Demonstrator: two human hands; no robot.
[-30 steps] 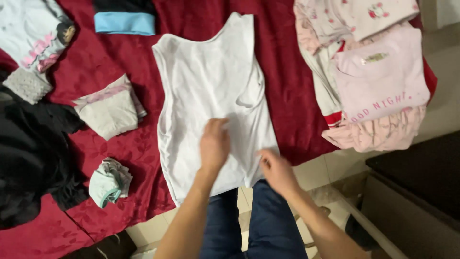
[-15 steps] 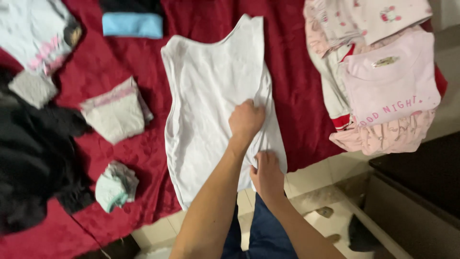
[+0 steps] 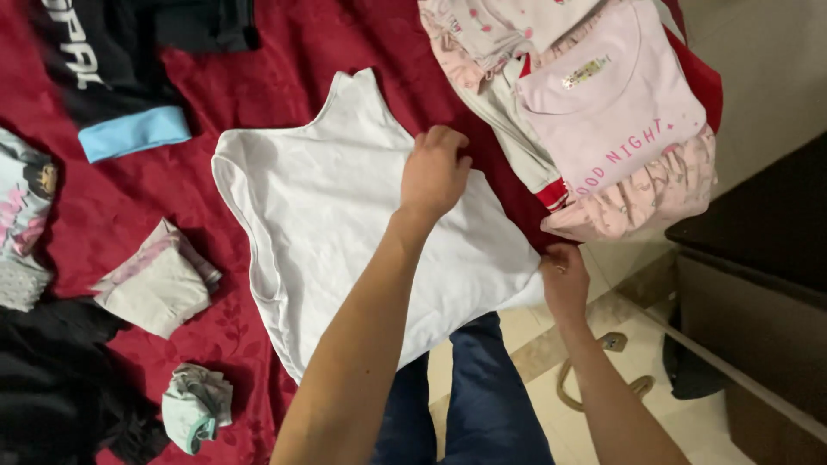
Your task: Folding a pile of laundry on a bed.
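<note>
A white sleeveless top [image 3: 345, 224] lay spread flat in the middle of the frame on a dark red bedspread [image 3: 284, 60], its neck toward the top of the frame and its hem toward the bottom edge of the bed. The left hand [image 3: 433, 172] sat at the right edge of the top, just above centre, with its fingers curled tightly inward and a fold of the white cloth pinched in them. The right hand [image 3: 564, 277] was lower, at the right of centre, closed narrowly on the bottom right corner of the same garment where it reached the edge of the bed; how much cloth it gripped could not be told. Both forearms came up from the bottom of the frame, above legs in blue jeans [image 3: 482, 396]. Just beside the right hand, in the upper right, lay a stack of pink clothes [image 3: 612, 112] with a pale pink shirt on top. At the left of the frame sat a folded beige garment [image 3: 159, 280], and below it a small balled pale green item [image 3: 196, 406]. A black garment with a light blue band [image 3: 121, 86] lay at the upper left, and dark clothing [image 3: 52, 379] filled the lower left corner.
</note>
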